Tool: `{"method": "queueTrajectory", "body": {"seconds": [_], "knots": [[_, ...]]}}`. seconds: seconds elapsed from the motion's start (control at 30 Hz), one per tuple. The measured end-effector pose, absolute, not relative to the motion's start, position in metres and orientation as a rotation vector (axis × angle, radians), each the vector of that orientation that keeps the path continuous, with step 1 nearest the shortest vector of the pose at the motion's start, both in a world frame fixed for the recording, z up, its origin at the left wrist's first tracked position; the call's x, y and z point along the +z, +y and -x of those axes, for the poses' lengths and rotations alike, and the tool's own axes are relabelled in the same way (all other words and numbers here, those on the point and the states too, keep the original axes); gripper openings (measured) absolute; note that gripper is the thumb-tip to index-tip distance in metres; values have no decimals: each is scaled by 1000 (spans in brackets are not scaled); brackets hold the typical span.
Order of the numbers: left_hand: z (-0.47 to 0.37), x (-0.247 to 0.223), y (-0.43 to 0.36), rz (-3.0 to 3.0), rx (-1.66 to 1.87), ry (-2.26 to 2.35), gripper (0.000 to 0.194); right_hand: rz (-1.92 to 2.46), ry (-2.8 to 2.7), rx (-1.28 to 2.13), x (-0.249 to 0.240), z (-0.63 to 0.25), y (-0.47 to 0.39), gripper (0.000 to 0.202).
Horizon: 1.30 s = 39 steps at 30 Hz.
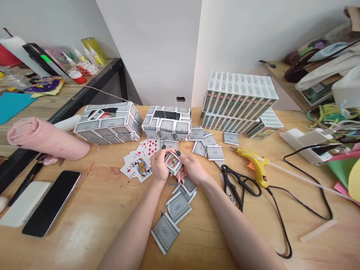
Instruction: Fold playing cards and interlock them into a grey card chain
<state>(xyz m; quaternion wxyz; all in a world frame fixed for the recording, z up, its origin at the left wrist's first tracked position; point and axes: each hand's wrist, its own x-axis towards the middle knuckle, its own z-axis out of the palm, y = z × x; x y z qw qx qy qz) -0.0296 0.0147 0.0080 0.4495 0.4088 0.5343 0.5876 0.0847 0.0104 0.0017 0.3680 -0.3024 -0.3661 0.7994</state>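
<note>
Between my two hands is a playing card (173,163), its picture side turned up toward me. My left hand (160,165) pinches its left side, and my right hand (192,165) grips it from the right with the thumb on top. Beside my left hand a fan of face-up playing cards (142,168) lies on the table. Below my hands, several grey-backed cards with folded white edges (178,206) run in a loose row toward me. More such folded cards (209,144) lie scattered beyond my right hand.
Two boxes covered in cards, one left (108,125) and one middle (166,123), stand at the back. Stacked card packs (239,97) rise behind right. Scissors (239,183) and a yellow glue gun (255,165) with its cable lie right. A phone (52,202) and pink roll (47,138) lie left.
</note>
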Motion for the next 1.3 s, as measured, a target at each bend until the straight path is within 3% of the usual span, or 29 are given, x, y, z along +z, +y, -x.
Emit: {"method": "queueTrajectory", "body": {"seconds": [0.27, 0.47, 0.87, 1.3], "knots": [[36, 5, 21, -1138, 1434, 1396, 35, 818, -973, 1941, 3, -82, 11, 38], [37, 7, 21, -1326, 1271, 1453, 19, 813, -983, 1860, -1, -78, 10, 29], [35, 4, 24, -1054, 1315, 1358, 19, 830, -1054, 1806, -4, -77, 9, 25], [34, 5, 22, -1408, 1237, 1444, 22, 1059, -999, 1755, 7, -76, 7, 27]]}}
